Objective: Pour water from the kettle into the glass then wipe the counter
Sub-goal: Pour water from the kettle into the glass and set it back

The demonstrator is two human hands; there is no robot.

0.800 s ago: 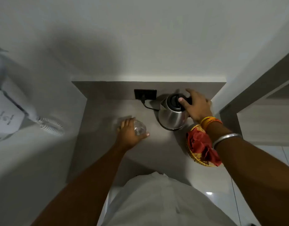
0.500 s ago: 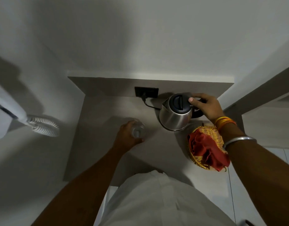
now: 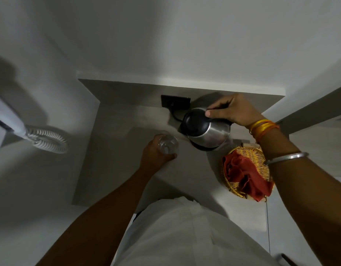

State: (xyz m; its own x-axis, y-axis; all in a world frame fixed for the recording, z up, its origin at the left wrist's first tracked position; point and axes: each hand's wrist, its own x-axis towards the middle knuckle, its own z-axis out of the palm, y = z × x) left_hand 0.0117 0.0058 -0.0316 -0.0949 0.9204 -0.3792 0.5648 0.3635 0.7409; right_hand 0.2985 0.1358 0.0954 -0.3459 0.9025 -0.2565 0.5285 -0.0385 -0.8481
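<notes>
At about nine o'clock in the view, a white coiled cord (image 3: 47, 140) hangs against the wall beside a white appliance (image 3: 6, 120) that is cut off by the frame edge. The grey counter (image 3: 117, 160) fills the middle. On it, a little left of centre, the left hand (image 3: 156, 152) is wrapped around a clear glass (image 3: 168, 144), fingers curled on its far side and thumb at its near side; the glass stands upright on the counter. At the counter's twelve o'clock edge, a black wall socket (image 3: 175, 100) has a dark cable running down toward the kettle's base.

From the glass, the steel kettle (image 3: 206, 129) lies at about two o'clock, tilted so its black lid faces toward the glass. The right hand (image 3: 233, 109) is closed over the kettle's top rear, thumb pressed on the lid rim; the handle itself is hidden under the hand. The dim, blurred frame does not show whether water is flowing, though the spout looks just short of the glass. At four o'clock from the kettle sits a woven basket (image 3: 231, 187) holding a crumpled red cloth (image 3: 242, 175). Yellow and orange bangles (image 3: 262, 127) and a silver bracelet (image 3: 287, 157) circle the right wrist.
</notes>
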